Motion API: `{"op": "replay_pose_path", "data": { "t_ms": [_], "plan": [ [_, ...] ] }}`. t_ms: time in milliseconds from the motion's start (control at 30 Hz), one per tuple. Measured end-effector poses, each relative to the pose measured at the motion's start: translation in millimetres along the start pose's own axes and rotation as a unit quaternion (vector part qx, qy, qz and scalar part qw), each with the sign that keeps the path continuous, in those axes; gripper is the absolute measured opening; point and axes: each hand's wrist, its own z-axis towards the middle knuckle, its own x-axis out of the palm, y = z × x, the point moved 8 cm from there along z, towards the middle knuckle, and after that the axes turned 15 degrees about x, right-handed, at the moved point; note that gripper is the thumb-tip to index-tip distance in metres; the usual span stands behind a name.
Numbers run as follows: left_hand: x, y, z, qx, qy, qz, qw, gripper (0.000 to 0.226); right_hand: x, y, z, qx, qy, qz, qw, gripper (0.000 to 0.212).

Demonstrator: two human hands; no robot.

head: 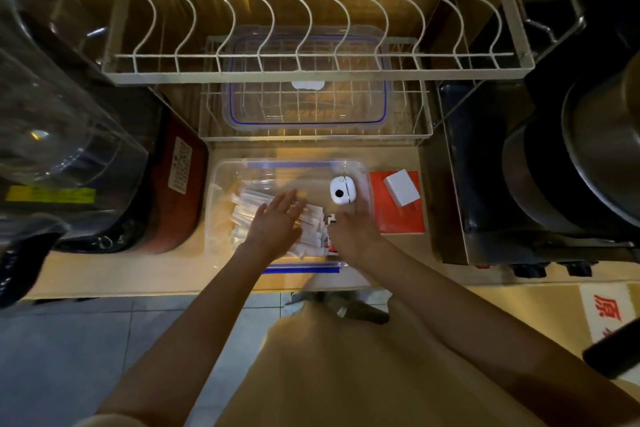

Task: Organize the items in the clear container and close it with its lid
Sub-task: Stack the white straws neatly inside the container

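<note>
A big white wire dish rack point(311, 10) is parked at the back of the tabletop point(138, 270), and the clear lid point(306, 80) with its blue seal is seen lying flat on the rack's lower tier. Just in front of that, the clear container point(221, 184) is sat open on the tabletop, with a loose pile of white packets point(249, 204) heaped in its left half. A red box point(398, 218) is placed right beside the container's right wall, with a white charger plug point(401, 189) resting on top. Both hands are reached into the container: the left hand point(277, 222) is laid flat over the packets, fingers spread wide and gripping nothing, while the right hand point(353, 229) is seen from the back, its fingers up against a small white round-ended gadget point(341, 191) near the far right corner; whether it's actually gripped can't be told.
</note>
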Motion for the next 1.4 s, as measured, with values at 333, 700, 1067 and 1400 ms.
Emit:
{"op": "replay_pose_path", "data": {
  "t_ms": [333,700,1067,1400],
  "plan": [
    [-23.0,4.2,-16.9,-0.043,-0.105,-0.064,0.992,0.057,-22.5,-4.5,17.9,-0.014,-0.039,0.228,0.973,0.026],
    [-7.8,40.2,-13.9,-0.032,0.054,-0.035,0.997,0.084,-13.3,36.5,33.8,-0.031,0.006,0.185,0.982,0.086],
    [-12.0,40.2,-19.0,-0.003,0.032,0.078,0.996,0.062,-9.8,42.2,33.9,-0.033,-0.006,0.145,0.989,0.047],
    [-17.4,34.8,-39.1,0.009,-0.009,-0.046,0.999,0.039,-18.6,40.0,23.6,-0.058,0.021,0.275,0.959,0.03]
  ]
}}
